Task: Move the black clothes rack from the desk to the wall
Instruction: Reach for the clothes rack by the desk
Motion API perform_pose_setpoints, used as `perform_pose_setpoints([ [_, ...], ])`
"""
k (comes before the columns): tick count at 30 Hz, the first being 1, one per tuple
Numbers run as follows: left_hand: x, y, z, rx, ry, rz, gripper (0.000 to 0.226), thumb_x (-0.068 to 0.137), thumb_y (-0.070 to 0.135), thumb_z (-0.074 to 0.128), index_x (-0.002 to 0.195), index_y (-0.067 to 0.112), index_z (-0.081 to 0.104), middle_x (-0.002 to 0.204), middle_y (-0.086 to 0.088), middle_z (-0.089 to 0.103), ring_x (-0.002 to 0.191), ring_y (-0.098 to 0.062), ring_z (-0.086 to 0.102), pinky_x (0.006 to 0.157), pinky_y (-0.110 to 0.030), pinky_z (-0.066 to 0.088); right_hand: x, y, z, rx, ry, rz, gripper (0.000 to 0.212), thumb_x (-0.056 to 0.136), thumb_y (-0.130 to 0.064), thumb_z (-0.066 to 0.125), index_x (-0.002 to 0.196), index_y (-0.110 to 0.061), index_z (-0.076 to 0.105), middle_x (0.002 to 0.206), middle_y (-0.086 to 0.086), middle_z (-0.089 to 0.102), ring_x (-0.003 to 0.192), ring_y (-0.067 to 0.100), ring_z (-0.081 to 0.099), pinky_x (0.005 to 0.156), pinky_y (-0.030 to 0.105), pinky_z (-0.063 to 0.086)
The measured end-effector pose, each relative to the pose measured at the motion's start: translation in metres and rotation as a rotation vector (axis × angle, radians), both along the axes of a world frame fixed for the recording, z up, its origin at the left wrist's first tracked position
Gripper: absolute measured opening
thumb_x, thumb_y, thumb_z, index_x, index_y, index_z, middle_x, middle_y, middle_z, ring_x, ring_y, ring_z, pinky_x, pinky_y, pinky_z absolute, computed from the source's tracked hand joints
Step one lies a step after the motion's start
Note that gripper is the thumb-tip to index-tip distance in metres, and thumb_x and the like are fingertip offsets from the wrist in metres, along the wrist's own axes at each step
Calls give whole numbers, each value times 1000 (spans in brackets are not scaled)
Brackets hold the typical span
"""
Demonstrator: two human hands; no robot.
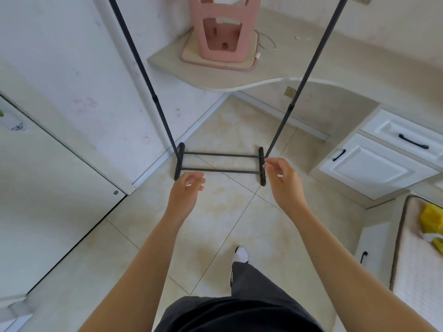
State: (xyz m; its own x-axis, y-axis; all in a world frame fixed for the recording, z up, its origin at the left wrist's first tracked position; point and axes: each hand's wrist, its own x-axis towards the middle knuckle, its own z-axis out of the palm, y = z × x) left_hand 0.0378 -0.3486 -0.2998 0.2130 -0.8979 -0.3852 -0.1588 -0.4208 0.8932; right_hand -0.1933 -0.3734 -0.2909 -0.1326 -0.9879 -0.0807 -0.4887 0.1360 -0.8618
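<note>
The black clothes rack (pixel 219 162) stands upright on the tiled floor, its base by the white wall (pixel 72 75) on the left. Its two thin poles rise out of the top of the view. My left hand (pixel 186 188) hovers in front of the base's left foot, fingers loosely curled, holding nothing. My right hand (pixel 281 174) hovers by the base's right foot, fingers apart and empty; both hands are nearer to me than the rack and do not grip it.
The curved desk (pixel 311 68) lies beyond the rack with a pink stool (pixel 224 32) upturned on it. White drawers (pixel 374 161) sit at the right, a mattress with a yellow bag (pixel 431 221) at the far right, a white door (pixel 48 188) at the left.
</note>
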Motion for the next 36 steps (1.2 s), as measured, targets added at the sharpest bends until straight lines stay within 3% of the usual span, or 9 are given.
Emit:
perform_pose_setpoints([
  [7,-25,-113,22,-39,97,65,8,97,20,57,98,17,64,96,-3,70,83,-17,65,87,-35,47,-16,-117,24,-19,-9,80,25,103,-29,45,123,-24,58,113,-11,62,100,0,56,79,16,45],
  [10,-27,-155,36,-70,114,78,15,97,14,55,107,8,64,98,-7,69,81,-17,65,83,-32,47,-11,-162,34,-40,-21,105,23,103,-28,44,122,-26,58,113,-10,63,100,0,56,77,15,43],
  [15,-12,-224,60,-188,108,113,13,97,11,55,100,14,67,100,-9,71,84,-20,66,82,-32,51,7,-231,54,-74,-57,104,23,103,-29,45,122,-27,57,112,-11,63,97,-4,56,73,12,42],
  [19,16,-293,78,-259,112,120,17,97,13,55,109,8,67,103,-10,72,88,-19,68,89,-36,52,27,-296,70,-137,-98,85,24,103,-28,45,123,-24,57,112,-11,63,101,1,57,72,6,41],
  [25,61,-382,111,-300,181,125,24,98,22,54,114,6,64,104,-10,73,87,-20,68,89,-36,53,58,-379,109,-295,-198,-17,16,102,-20,48,113,-24,59,107,-2,68,103,17,62,90,36,51],
  [28,81,-425,128,-319,243,116,29,98,24,56,117,4,62,98,-5,74,89,-21,69,89,-36,52,72,-417,138,-369,-190,-51,16,102,-19,48,112,-25,59,108,0,68,103,18,62,91,41,51],
  [31,95,-465,149,-332,325,111,31,98,28,55,120,7,61,103,-7,74,93,-22,71,87,-34,54,82,-450,169,-464,-171,-75,18,103,-21,48,116,-20,60,110,-1,67,104,15,62,89,33,52],
  [36,106,-522,199,-439,480,151,39,100,41,45,128,15,52,111,-6,72,102,-24,70,89,-35,55,88,-490,222,-649,-60,-121,18,103,-19,48,116,-20,61,106,-12,64,99,-5,57,76,5,44],
])
